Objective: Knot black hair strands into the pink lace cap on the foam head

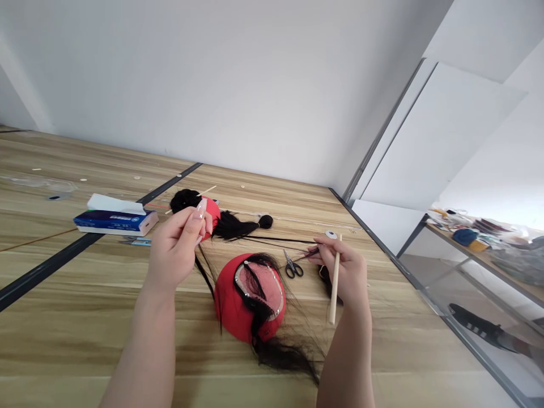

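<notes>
My left hand (pixel 176 246) is raised over the table with thumb and fingers pinched together. What it pinches, if anything, is too small to make out. My right hand (pixel 342 266) is closed around a slim pale wooden stick (pixel 335 292), which slants down below the palm. Thin dark strands show by the right fingertips. Between and below my hands sits a red dome-shaped wig block (pixel 229 300). Pinned on it is a pinkish net cap piece (pixel 266 286) with a pale edge. Black hair (pixel 284 354) hangs from the net and trails onto the table.
Behind lies a second red block (pixel 213 211) with black hair (pixel 233 226). Small scissors (pixel 293 266) rest right of the front block. A blue tissue box (pixel 113 221) and blue-handled snips (pixel 140 241) are at left. A cluttered shelf (pixel 450 241) stands beyond the table's right edge.
</notes>
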Tool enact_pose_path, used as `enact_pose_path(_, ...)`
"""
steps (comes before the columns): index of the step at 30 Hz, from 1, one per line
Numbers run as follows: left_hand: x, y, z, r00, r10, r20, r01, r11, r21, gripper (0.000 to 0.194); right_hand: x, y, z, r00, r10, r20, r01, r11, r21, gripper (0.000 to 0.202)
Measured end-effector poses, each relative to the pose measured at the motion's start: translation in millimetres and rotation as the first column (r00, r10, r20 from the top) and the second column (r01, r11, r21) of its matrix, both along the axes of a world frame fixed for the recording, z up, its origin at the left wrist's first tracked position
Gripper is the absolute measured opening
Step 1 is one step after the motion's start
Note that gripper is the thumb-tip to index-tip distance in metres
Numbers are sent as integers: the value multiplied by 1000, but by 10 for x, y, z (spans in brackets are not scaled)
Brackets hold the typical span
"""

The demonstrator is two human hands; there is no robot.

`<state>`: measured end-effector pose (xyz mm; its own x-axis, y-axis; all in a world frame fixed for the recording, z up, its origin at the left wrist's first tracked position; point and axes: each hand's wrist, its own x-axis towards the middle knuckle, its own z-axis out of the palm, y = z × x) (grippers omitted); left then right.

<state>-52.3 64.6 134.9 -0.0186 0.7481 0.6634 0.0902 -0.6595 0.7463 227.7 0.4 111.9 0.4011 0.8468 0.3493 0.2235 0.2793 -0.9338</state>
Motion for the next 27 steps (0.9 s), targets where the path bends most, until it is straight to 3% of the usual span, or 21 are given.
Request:
enact_pose_path(5, -9, 13, -2, 981, 141, -132, -132, 989, 73, 37, 38, 37, -38, 1000, -4, 11, 4, 1000, -23, 23)
enact_pose_path(9, -36, 50, -18, 912, 315, -264, -278, 946, 168, 35, 90, 22, -49, 1000, -10, 28, 11, 999, -38, 27)
enact_pose_path(13, -141, 99, -32, 811, 460, -361, -382, 884, 270, 32, 237, 4, -104, 998, -26, 49, 30, 996, -86, 31)
enact_pose_path(18, -330, 166, -45, 631, 628, -455, -535, 777, 331, 28, 422, -22, -160, 974, -5, 228, 57, 973, -224, 37)
enact_pose_path(20, -311, 158, -33, 685, 571, -452, -499, 820, 280, 29, 368, -34, -113, 976, 12, 219, 39, 974, -225, 41)
enact_pose_path(23, -110, 70, 8, 906, 230, -356, -196, 972, 132, 30, 71, -44, 19, 986, 87, 139, -62, 983, -173, 51)
enact_pose_path(25, 97, -23, 36, 953, 20, -303, -2, 998, 61, 34, -223, -35, 88, 972, 221, 79, -210, 969, -133, 63)
enact_pose_path(27, 299, -120, 52, 929, -201, -312, 208, 978, -11, 37, -513, -8, 101, 923, 384, 25, -380, 920, -100, 72)
